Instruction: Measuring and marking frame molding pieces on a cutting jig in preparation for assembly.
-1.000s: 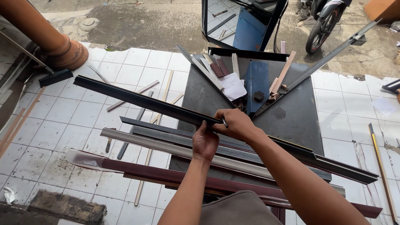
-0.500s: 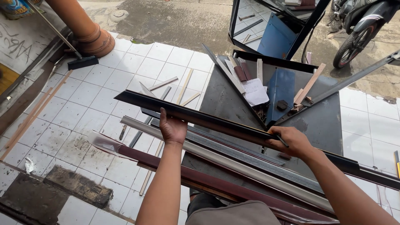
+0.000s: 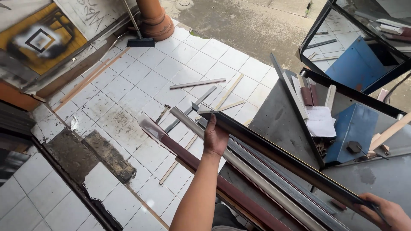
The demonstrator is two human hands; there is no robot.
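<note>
I hold a long dark metal profile [image 3: 282,159] lifted above a grey workbench [image 3: 278,115]. My left hand [image 3: 215,139] grips it near its far left end. My right hand [image 3: 385,211] grips the same profile at the bottom right corner of the view. Under the profile lie a long silver profile [image 3: 239,164] and a maroon profile [image 3: 188,157], both sticking out over the white tiled floor.
A blue metal box [image 3: 355,128], white paper [image 3: 320,122] and short offcuts sit on the bench. A mirror [image 3: 355,47] leans at the back right. Loose strips [image 3: 198,84] lie on the tiles. A broom [image 3: 139,40] and a clay pipe [image 3: 154,19] stand at the far wall.
My hands have slid apart along the dark profile, the left toward its left end, the right toward its right end. The view has swung left and down.
</note>
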